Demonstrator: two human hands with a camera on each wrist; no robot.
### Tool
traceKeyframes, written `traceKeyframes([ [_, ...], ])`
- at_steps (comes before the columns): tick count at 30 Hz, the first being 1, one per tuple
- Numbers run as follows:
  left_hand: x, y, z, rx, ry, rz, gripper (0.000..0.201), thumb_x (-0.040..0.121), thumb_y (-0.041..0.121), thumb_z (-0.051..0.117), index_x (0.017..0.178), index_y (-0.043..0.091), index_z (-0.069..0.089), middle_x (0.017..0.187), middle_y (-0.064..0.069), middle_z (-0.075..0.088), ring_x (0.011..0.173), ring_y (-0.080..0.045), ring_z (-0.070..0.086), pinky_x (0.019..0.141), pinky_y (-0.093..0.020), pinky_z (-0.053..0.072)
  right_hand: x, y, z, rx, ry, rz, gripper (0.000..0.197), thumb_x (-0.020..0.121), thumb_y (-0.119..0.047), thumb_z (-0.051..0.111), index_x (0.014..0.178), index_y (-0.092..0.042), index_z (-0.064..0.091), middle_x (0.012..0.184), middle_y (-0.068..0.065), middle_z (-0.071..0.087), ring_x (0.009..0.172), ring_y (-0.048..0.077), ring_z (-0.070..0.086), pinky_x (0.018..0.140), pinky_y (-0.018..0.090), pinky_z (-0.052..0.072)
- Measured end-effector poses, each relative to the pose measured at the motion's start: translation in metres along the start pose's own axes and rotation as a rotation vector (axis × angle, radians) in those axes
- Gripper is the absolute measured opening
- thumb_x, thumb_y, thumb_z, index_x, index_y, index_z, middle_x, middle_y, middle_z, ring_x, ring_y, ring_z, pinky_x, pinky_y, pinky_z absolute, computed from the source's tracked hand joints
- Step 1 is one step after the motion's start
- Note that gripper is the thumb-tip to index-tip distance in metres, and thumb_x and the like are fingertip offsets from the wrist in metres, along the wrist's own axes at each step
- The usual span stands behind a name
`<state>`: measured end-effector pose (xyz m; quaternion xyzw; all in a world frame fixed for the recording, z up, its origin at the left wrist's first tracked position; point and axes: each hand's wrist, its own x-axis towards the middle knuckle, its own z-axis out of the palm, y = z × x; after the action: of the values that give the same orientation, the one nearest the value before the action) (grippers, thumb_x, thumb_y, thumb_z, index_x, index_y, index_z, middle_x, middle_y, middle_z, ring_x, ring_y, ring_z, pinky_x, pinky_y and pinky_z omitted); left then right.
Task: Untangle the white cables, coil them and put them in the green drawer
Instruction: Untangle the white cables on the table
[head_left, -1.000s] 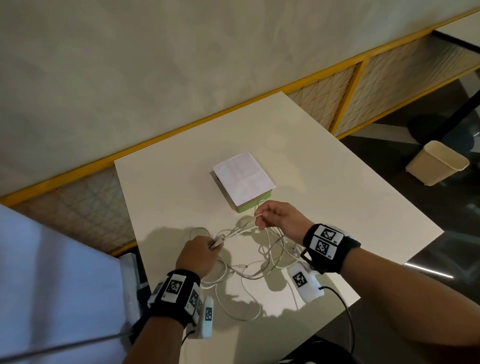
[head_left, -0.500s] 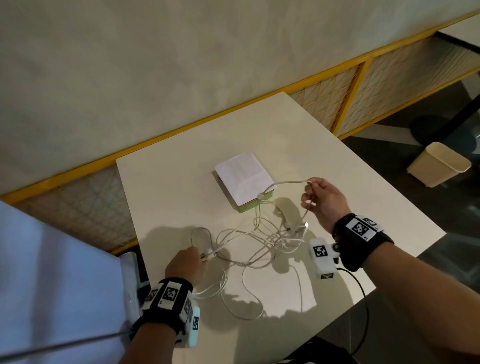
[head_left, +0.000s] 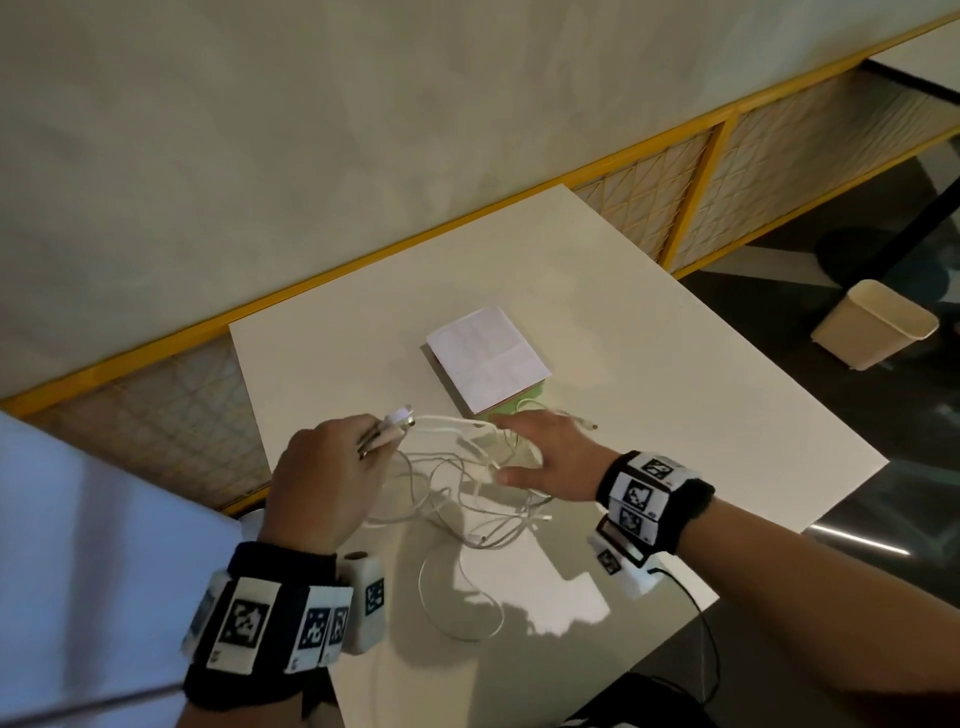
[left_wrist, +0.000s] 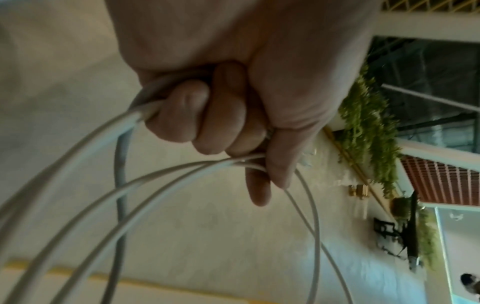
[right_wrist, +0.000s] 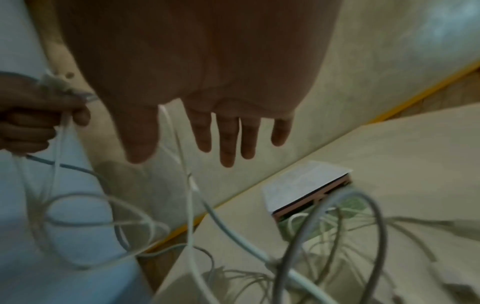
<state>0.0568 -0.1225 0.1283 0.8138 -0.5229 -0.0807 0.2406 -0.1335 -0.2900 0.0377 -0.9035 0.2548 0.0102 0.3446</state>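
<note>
A tangle of white cables lies on the white table in front of me. My left hand is raised above the table's left edge and grips several strands in a fist, with plug ends sticking out past the thumb. My right hand hovers over the tangle with straight, spread fingers and holds nothing. The green drawer peeks out from under a small box topped with white paper, just beyond the cables.
A beige bin stands on the dark floor to the right. A yellow-framed mesh rail runs behind the table along the wall. A pale blue surface lies at the left.
My left hand has lifted off the table with its cable ends. My right hand has let go of the cable it pulled to the right and has come back over the tangle, open.
</note>
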Motion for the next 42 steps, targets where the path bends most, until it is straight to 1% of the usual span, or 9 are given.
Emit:
traceKeyframes([
  [4,0.004,0.02,-0.022,-0.003,0.114,0.079,0.055,0.089,0.054,0.047,0.06,0.009,0.058,0.04,-0.001,0.034,0.04,-0.019,0.04,0.044,-0.033,0.034,0.01,-0.021,0.003,0.305,-0.08,0.018,0.031,0.091,-0.032,0.055,0.115,-0.014,0.061,0.112,0.002,0.064,0.103,0.019,0.057,0.087,0.023,0.041],
  [7,0.006,0.021,-0.034,-0.009,0.202,0.073,0.058,0.091,0.051,0.046,0.058,0.005,0.057,0.04,-0.002,0.031,0.043,-0.027,0.033,0.043,-0.03,0.028,0.009,-0.029,-0.006,0.439,0.028,-0.007,0.022,0.091,-0.027,0.056,0.088,-0.006,0.061,0.087,0.005,0.067,0.084,0.019,0.06,0.079,0.03,0.048],
  [14,0.005,0.011,-0.023,-0.087,0.116,-0.104,0.044,0.09,0.04,0.054,0.054,0.015,0.047,0.043,0.002,0.038,0.047,-0.027,0.04,0.049,-0.034,0.034,0.004,-0.054,-0.049,0.998,0.184,0.015,0.011,0.094,-0.01,0.05,0.086,-0.012,0.056,0.08,0.002,0.073,0.068,0.017,0.071,0.058,0.023,0.055],
  [20,0.005,0.025,0.026,-0.619,-0.095,-0.284,0.023,0.064,0.038,0.082,0.077,0.024,0.07,0.071,0.005,0.073,0.066,-0.01,0.066,0.064,-0.027,0.048,0.002,-0.053,-0.045,0.892,0.241,-0.025,0.013,0.089,-0.009,0.058,0.078,-0.014,0.064,0.096,0.004,0.072,0.098,0.013,0.067,0.085,0.028,0.051],
  [24,0.006,0.041,0.051,-0.746,-0.245,-0.284,0.028,0.062,0.036,0.084,0.083,0.022,0.073,0.068,0.0,0.072,0.062,-0.011,0.06,0.064,-0.026,0.047,0.003,-0.059,-0.044,0.906,0.254,-0.035,0.015,0.083,-0.009,0.065,0.077,-0.021,0.073,0.104,0.002,0.066,0.103,0.017,0.062,0.092,0.041,0.05],
  [28,0.012,0.05,0.064,-0.628,-0.139,-0.321,0.023,0.079,0.025,0.072,0.068,0.005,0.068,0.052,-0.006,0.061,0.047,-0.009,0.047,0.05,-0.021,0.034,0.002,-0.06,-0.047,0.956,0.24,-0.058,0.015,0.082,-0.005,0.065,0.074,-0.015,0.074,0.098,0.002,0.067,0.097,0.025,0.062,0.093,0.052,0.047],
  [31,0.014,0.051,0.059,-0.555,-0.109,-0.273,0.024,0.082,0.025,0.068,0.071,0.004,0.071,0.07,-0.02,0.07,0.058,-0.026,0.059,0.053,-0.027,0.039,-0.001,-0.051,-0.048,0.933,0.182,-0.043,0.02,0.086,-0.01,0.062,0.105,-0.01,0.066,0.105,0.0,0.066,0.102,0.021,0.061,0.096,0.045,0.049],
  [35,0.018,0.051,0.04,-0.563,-0.056,-0.185,0.025,0.085,0.02,0.066,0.061,0.027,0.067,0.06,0.003,0.069,0.053,0.001,0.061,0.05,-0.009,0.04,-0.009,-0.038,-0.03,0.558,-0.107,-0.055,0.054,0.084,-0.028,0.065,0.133,-0.024,0.042,0.119,-0.002,0.061,0.11,0.014,0.059,0.1,0.031,0.045],
  [42,0.013,0.05,0.047,-0.528,-0.136,-0.115,0.025,0.085,0.028,0.067,0.07,0.008,0.068,0.063,-0.011,0.065,0.054,-0.008,0.054,0.056,-0.02,0.04,-0.024,-0.048,0.007,0.569,0.109,-0.133,0.008,0.089,-0.012,0.058,0.089,-0.02,0.058,0.077,-0.017,0.06,0.074,-0.004,0.058,0.077,0.019,0.046],
])
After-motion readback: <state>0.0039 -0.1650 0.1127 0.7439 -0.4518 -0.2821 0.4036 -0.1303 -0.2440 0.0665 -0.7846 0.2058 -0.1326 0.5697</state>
